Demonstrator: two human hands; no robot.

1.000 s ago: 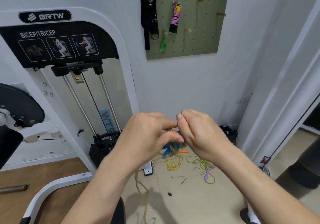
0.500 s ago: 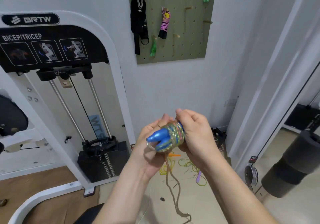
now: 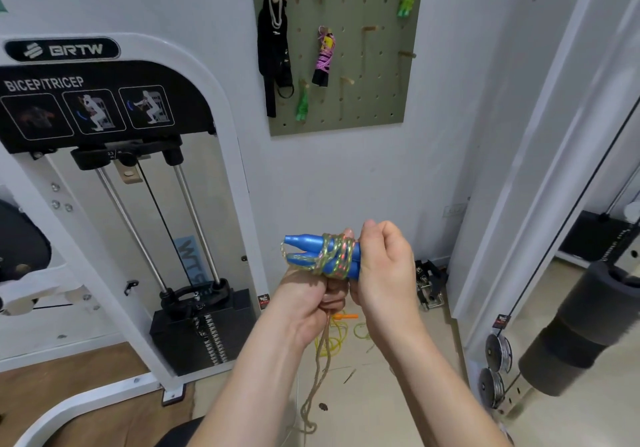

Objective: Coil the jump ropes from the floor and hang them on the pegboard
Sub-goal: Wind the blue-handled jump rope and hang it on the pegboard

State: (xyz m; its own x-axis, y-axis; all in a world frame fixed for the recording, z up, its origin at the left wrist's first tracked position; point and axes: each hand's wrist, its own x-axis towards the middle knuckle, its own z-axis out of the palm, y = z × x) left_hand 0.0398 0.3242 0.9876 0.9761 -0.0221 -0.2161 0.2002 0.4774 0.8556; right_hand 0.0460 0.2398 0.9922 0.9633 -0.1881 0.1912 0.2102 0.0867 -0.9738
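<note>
Two blue jump-rope handles (image 3: 313,251) lie side by side at chest height, with a translucent multicoloured cord wound around their middle. My right hand (image 3: 384,268) grips the handles' right end. My left hand (image 3: 308,303) sits just below them and holds the loose cord (image 3: 320,363), which hangs doubled toward the floor. A green pegboard (image 3: 377,100) hangs on the wall above, carrying a pink and black coiled rope (image 3: 323,57), several green ropes and a red one. A yellow rope (image 3: 334,339) with an orange handle lies on the floor behind my hands.
A white BRTW biceps/triceps machine (image 3: 114,204) with a black weight stack stands at the left. A black strap (image 3: 273,48) hangs on the pegboard's left side. A white frame, a cable, weight plates (image 3: 497,353) and a black foam roller (image 3: 581,329) stand at the right.
My hands have risen and the camera has tilted up. The blue handles have come into full view, with the cord wound around them, and my left hand has dropped below them to the trailing cord.
</note>
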